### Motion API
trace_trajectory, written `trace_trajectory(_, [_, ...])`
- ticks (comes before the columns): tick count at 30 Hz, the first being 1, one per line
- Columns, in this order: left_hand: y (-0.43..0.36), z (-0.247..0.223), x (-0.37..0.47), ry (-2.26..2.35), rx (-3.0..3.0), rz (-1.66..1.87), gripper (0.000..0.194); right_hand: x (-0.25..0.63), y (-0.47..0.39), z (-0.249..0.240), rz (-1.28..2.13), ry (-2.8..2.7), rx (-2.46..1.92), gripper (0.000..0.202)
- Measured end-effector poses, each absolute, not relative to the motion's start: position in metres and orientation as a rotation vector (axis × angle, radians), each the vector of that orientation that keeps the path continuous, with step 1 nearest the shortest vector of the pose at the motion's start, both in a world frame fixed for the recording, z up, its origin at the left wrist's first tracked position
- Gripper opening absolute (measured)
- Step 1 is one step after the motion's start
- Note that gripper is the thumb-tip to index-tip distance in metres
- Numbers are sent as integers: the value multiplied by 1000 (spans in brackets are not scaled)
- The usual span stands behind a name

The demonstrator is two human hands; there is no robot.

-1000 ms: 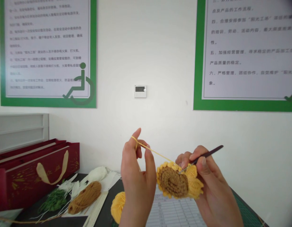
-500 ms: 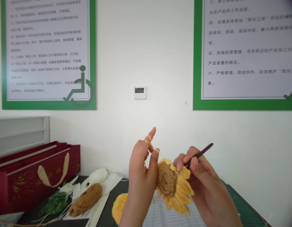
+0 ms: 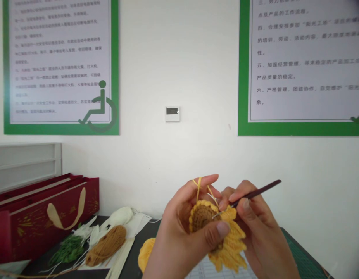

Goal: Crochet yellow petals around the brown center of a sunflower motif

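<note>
My left hand [image 3: 185, 228] is closed on a crocheted sunflower [image 3: 233, 240], its thumb pressed across the brown centre. Yellow petals fan out on the flower's right and lower side, and a yellow edging rims the top left. Yellow yarn [image 3: 199, 186] loops round my raised left index finger and runs down to the flower. My right hand [image 3: 255, 221] pinches a crochet hook [image 3: 262, 189] with a dark handle. The hook's metal tip meets the flower near the border of the brown centre and the petals.
A yellow yarn ball [image 3: 145, 254] lies left of my forearm. Further left are a brown yarn skein [image 3: 106, 245], green yarn [image 3: 67, 249], white yarn [image 3: 121, 216] and red gift bags [image 3: 31, 232]. Below my hands lies a printed sheet [image 3: 207, 267]; a green cutting mat [image 3: 303, 257] is at right.
My left hand has turned and shifted right, its thumb now over the flower's centre and its index finger bent rightward. The flower faces me more. The hook has moved right and lies flatter.
</note>
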State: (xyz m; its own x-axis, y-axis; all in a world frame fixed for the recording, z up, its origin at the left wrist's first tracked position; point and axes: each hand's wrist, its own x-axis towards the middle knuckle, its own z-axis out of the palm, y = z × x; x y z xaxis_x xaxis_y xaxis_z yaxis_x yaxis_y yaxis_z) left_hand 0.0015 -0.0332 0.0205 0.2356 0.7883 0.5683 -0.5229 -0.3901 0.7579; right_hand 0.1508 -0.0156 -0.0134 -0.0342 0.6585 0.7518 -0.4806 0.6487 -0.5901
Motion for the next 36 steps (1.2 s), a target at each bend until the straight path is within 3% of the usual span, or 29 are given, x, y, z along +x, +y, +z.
trace_trajectory(9, [-34, 19, 14, 365, 1118, 1548, 49, 144, -7, -21, 799, -1285, -91, 8])
trace_trajectory(19, [-43, 15, 24, 321, 1034, 1571, 49, 128, -15, -17, 278, -1136, -38, 4])
trace_trajectory(26, [-42, 12, 26, 276, 1057, 1546, 42, 135, -14, -15, 4, -1222, -62, 13])
trace_trajectory(36, [-39, 13, 23, 267, 1137, 1527, 42, 123, -10, -19, 24, -1150, -61, 15])
